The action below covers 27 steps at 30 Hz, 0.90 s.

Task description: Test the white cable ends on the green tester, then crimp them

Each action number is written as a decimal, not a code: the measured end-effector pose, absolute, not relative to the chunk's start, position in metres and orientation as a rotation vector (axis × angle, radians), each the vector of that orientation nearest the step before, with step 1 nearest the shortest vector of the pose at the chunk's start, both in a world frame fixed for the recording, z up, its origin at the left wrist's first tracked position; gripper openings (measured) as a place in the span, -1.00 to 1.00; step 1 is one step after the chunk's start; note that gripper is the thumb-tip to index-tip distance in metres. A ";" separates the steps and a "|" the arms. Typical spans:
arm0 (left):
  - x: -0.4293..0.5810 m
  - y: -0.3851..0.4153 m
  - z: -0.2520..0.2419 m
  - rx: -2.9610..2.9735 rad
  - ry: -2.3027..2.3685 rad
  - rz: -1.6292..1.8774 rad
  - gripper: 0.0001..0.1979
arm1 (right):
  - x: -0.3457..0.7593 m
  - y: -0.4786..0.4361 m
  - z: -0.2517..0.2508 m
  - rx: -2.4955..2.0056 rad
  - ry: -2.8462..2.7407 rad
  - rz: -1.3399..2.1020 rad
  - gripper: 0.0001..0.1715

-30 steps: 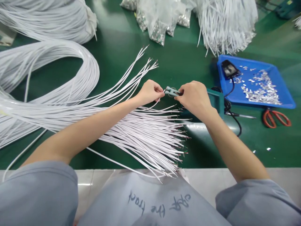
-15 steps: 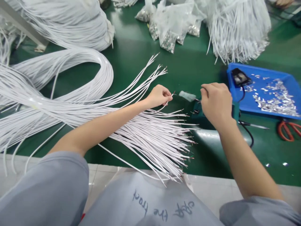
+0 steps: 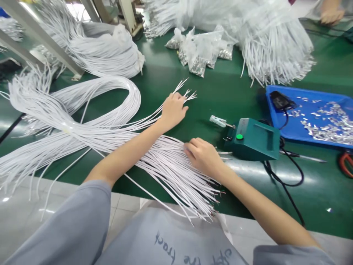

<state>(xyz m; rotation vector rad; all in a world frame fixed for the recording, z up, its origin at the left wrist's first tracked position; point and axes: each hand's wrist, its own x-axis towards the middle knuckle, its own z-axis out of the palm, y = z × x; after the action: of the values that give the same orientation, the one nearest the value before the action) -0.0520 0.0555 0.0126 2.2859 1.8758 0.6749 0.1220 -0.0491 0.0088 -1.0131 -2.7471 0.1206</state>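
Observation:
A large bundle of thin white cables (image 3: 171, 165) lies across the table, its stripped ends fanned out at the right. My left hand (image 3: 173, 108) is closed over a smaller group of these cables, whose ends (image 3: 190, 96) stick out past the fingers. On the upper edge of the fan, my right hand (image 3: 204, 154) has its fingers bent round cables; its fingertips are partly hidden among them. To the right of that hand stands a green bench machine (image 3: 252, 140) with a lit green button and a pale clear piece (image 3: 217, 120) on its front arm.
A blue tray (image 3: 311, 136) with small shiny metal pieces lies at the right, near orange-handled scissors (image 3: 346, 163) and a slim pointed tool (image 3: 306, 157). Clear bags of metal parts (image 3: 198, 55) and more cable bundles (image 3: 275, 51) lie behind. Another person's hand (image 3: 332, 16) shows at top right.
My right hand has left the machine and come left onto the cable fan. My left hand has moved up and left onto the smaller group of cables. The view has shifted slightly.

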 end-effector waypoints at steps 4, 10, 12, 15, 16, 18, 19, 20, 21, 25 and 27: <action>-0.062 0.066 0.011 2.264 2.071 0.306 -0.72 | 0.115 -0.064 0.005 -1.060 -2.627 0.074 -0.66; -0.053 0.063 0.010 2.364 1.943 0.139 -0.78 | 0.113 -0.064 -0.009 -1.107 -2.542 0.101 -0.77; -0.049 0.060 0.011 2.373 1.882 0.176 -0.82 | 0.114 -0.063 -0.009 -1.110 -2.549 0.129 -0.77; -0.045 0.053 0.015 2.422 1.831 0.219 -0.80 | 0.114 -0.063 -0.008 -1.101 -2.543 0.159 -0.79; -0.044 0.050 0.016 2.465 1.814 0.199 -0.78 | 0.114 -0.063 -0.008 -1.099 -2.540 0.161 -0.79; -0.041 0.045 0.019 2.544 1.746 0.122 -0.75 | 0.114 -0.063 -0.008 -1.096 -2.536 0.154 -0.79; -0.040 0.043 0.019 2.564 1.693 0.091 -0.75 | 0.114 -0.063 -0.008 -1.097 -2.536 0.147 -0.78; -0.038 0.040 0.020 2.574 1.643 0.072 -0.76 | 0.114 -0.063 -0.008 -1.098 -2.538 0.142 -0.77; -0.035 0.038 0.020 2.579 1.613 0.060 -0.78 | 0.114 -0.063 -0.009 -1.099 -2.540 0.140 -0.77; -0.028 0.035 0.016 2.628 1.600 0.043 -0.81 | 0.114 -0.063 -0.008 -1.107 -2.541 0.158 -0.76; -0.028 0.038 0.014 2.557 1.600 0.147 -0.80 | 0.114 -0.063 -0.007 -1.101 -2.536 0.170 -0.77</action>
<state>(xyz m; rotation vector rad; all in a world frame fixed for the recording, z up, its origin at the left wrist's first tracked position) -0.0283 0.0382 0.0139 2.5574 1.6000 0.1471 0.1143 -0.0629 -0.0073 -1.1010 -2.5360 0.1698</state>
